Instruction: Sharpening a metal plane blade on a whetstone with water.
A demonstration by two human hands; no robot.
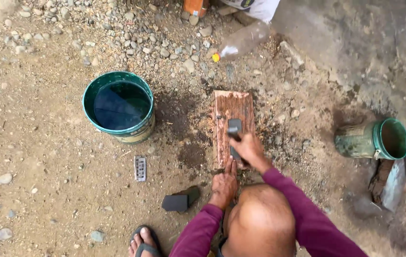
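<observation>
Dirt ground, bucket, wooden board, can

Outdoor ground of packed brown dirt, strewn with grey pebbles thickest toward the top. Slab of rough grey concrete at upper right. Dark damp patch on the soil near the middle. Soft, even daylight, without sharp shadows.

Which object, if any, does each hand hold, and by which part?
The right hand grips a dark flat block by its near end; the left hand holds nothing.
</observation>
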